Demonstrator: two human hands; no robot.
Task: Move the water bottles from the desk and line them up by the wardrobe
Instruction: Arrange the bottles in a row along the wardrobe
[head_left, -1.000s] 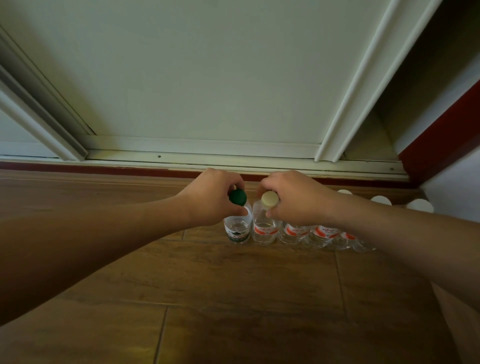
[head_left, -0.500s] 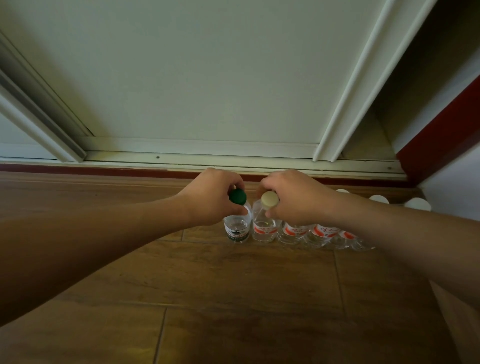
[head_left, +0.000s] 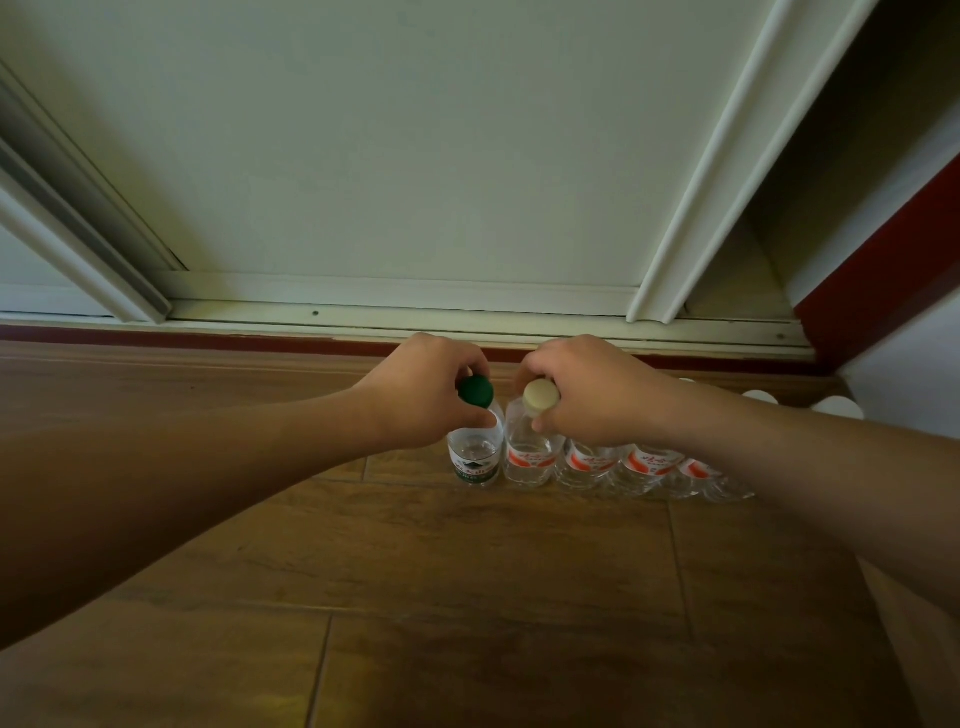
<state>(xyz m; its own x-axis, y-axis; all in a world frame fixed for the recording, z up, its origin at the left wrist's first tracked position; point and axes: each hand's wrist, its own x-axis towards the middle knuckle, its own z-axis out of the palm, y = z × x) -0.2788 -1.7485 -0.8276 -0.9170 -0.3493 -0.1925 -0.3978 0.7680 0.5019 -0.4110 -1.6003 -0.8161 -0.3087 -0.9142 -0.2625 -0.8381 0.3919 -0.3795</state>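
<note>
A row of clear water bottles stands on the wooden floor in front of the white wardrobe door. My left hand grips the neck of the green-capped bottle at the left end of the row. Beside it, my right hand grips the neck of a white-capped, red-labelled bottle. Several more red-labelled bottles continue to the right, partly hidden behind my right forearm. Both gripped bottles stand upright with their bases on the floor.
The wardrobe's sliding-door track and a dark red skirting strip run along the floor behind the bottles. A white wall with a red edge closes the right side. Wooden floor stretches toward me.
</note>
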